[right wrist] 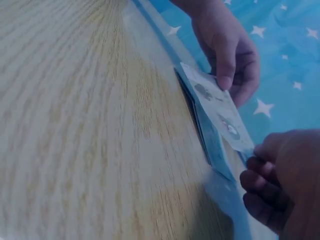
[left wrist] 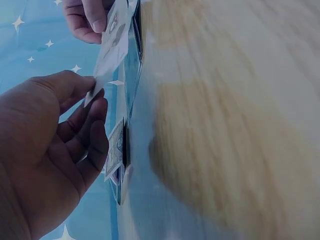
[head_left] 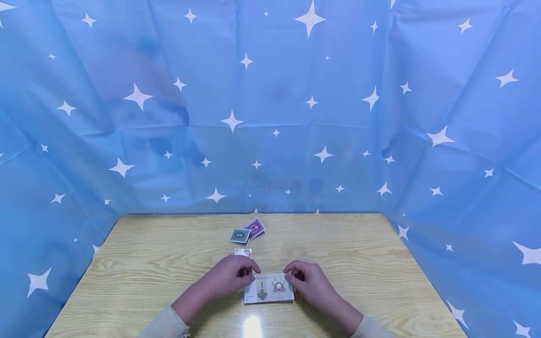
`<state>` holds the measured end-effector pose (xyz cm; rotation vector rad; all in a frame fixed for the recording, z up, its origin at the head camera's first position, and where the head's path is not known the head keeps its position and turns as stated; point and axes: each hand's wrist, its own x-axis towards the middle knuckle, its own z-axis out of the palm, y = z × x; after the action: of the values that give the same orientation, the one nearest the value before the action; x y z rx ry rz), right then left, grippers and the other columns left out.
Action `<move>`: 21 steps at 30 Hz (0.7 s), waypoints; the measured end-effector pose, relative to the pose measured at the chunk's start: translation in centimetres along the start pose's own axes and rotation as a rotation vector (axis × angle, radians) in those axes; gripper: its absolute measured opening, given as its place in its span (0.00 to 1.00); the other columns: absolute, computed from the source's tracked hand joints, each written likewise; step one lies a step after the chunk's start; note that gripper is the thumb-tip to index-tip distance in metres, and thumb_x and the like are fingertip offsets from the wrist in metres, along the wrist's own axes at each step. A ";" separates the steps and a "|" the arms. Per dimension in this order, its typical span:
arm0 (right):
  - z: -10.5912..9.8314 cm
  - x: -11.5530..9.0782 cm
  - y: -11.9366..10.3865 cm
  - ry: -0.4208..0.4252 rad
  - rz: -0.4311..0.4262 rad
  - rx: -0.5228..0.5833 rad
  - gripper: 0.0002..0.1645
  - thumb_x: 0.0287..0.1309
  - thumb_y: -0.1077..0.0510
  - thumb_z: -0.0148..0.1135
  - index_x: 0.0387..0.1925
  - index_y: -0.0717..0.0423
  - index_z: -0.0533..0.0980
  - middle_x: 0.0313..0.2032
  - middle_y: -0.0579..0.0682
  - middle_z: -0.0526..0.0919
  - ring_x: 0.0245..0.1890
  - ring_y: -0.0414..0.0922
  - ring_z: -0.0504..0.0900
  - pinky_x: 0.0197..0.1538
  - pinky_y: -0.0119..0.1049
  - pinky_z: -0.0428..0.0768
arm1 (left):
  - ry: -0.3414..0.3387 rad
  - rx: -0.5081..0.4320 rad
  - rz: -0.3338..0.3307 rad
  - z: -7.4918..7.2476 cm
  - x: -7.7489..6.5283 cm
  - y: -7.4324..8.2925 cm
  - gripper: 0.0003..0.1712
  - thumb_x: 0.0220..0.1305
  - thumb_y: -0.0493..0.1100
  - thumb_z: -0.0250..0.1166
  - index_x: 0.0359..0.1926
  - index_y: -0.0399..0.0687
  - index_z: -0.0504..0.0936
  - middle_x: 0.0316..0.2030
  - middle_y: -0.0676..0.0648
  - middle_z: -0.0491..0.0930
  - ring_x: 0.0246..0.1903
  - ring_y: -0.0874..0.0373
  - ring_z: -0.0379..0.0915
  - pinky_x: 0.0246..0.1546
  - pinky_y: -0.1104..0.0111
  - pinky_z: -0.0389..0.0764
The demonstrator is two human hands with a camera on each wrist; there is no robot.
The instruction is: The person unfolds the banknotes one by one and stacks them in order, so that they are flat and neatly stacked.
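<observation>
In the head view, a pale printed play banknote (head_left: pixel 264 293) with a "1" and a small cartoon figure lies between both hands near the table's front. My left hand (head_left: pixel 220 279) pinches its upper left corner between thumb and fingers. At the upper right corner, my right hand (head_left: pixel 317 286) pinches it the same way. The right wrist view shows the banknote (right wrist: pixel 210 100) raised at a slant over a thin folded piece (right wrist: pixel 215 145) lying on the table. Just beyond my left hand is a small white printed piece (head_left: pixel 243 252), partly hidden by that hand.
Farther back on the wooden table (head_left: pixel 338 244) lie a green folded square (head_left: pixel 240 235) and a purple one (head_left: pixel 255 227), the green overlapping the purple. A blue curtain (head_left: pixel 279 141) with white stars hangs behind the table and along its sides.
</observation>
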<state>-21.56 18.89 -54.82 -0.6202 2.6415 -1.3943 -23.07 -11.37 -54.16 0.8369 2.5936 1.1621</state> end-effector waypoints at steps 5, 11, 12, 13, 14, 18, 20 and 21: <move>0.2 0.2 -0.1 0.001 0.000 -0.042 0.06 0.72 0.64 0.72 0.44 0.49 0.89 0.29 0.38 0.83 0.28 0.36 0.79 0.32 0.30 0.79 | -0.002 0.078 0.005 0.2 0.1 -0.2 0.10 0.72 0.37 0.73 0.50 0.56 0.93 0.35 0.65 0.81 0.36 0.69 0.76 0.42 0.68 0.82; 0.3 0.5 0.0 -0.004 -0.025 -0.123 0.07 0.72 0.65 0.72 0.43 0.49 0.89 0.29 0.35 0.82 0.29 0.33 0.78 0.33 0.30 0.80 | 0.000 0.190 0.030 0.4 0.3 -0.2 0.09 0.72 0.39 0.74 0.49 0.55 0.92 0.36 0.65 0.82 0.37 0.71 0.75 0.44 0.67 0.83; 0.3 0.5 0.0 -0.006 -0.032 -0.138 0.07 0.71 0.65 0.72 0.43 0.48 0.89 0.28 0.34 0.82 0.28 0.33 0.78 0.33 0.31 0.80 | 0.002 0.201 0.033 0.4 0.3 -0.2 0.08 0.72 0.39 0.74 0.49 0.55 0.92 0.36 0.65 0.82 0.36 0.71 0.75 0.44 0.67 0.83; 0.3 0.5 0.1 -0.006 -0.041 -0.152 0.07 0.71 0.65 0.73 0.43 0.48 0.89 0.28 0.34 0.81 0.28 0.32 0.78 0.33 0.30 0.80 | 0.004 0.209 0.035 0.4 0.4 -0.2 0.08 0.72 0.39 0.74 0.49 0.55 0.92 0.36 0.65 0.82 0.36 0.71 0.75 0.44 0.67 0.83; 0.3 0.5 0.0 -0.007 -0.050 -0.161 0.07 0.71 0.64 0.73 0.43 0.48 0.88 0.28 0.34 0.81 0.28 0.32 0.77 0.33 0.31 0.79 | 0.004 0.218 0.034 0.4 0.4 -0.2 0.07 0.72 0.40 0.74 0.48 0.55 0.92 0.36 0.65 0.82 0.37 0.71 0.76 0.44 0.67 0.84; 0.4 0.6 0.0 -0.018 -0.069 -0.191 0.06 0.71 0.64 0.74 0.42 0.48 0.88 0.28 0.33 0.81 0.28 0.32 0.77 0.33 0.31 0.79 | 0.009 0.246 0.034 0.4 0.6 -0.3 0.07 0.73 0.40 0.74 0.48 0.55 0.92 0.36 0.64 0.83 0.36 0.71 0.76 0.44 0.66 0.84; 0.5 0.7 0.0 -0.027 -0.068 -0.207 0.06 0.71 0.64 0.73 0.43 0.49 0.88 0.28 0.33 0.80 0.28 0.31 0.77 0.34 0.31 0.79 | 0.003 0.258 0.035 0.5 0.6 -0.3 0.06 0.72 0.40 0.74 0.48 0.55 0.92 0.36 0.64 0.83 0.36 0.71 0.76 0.43 0.66 0.84; 0.5 0.7 0.1 -0.032 -0.068 -0.217 0.06 0.71 0.64 0.73 0.43 0.49 0.88 0.28 0.33 0.80 0.28 0.31 0.77 0.34 0.31 0.79 | 0.003 0.263 0.038 0.5 0.6 -0.4 0.06 0.72 0.41 0.74 0.47 0.55 0.92 0.36 0.64 0.83 0.36 0.71 0.76 0.43 0.66 0.83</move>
<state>-22.10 18.27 -55.09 -0.7541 2.7923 -1.1108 -23.55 -10.91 -54.72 0.9378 2.7835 0.8414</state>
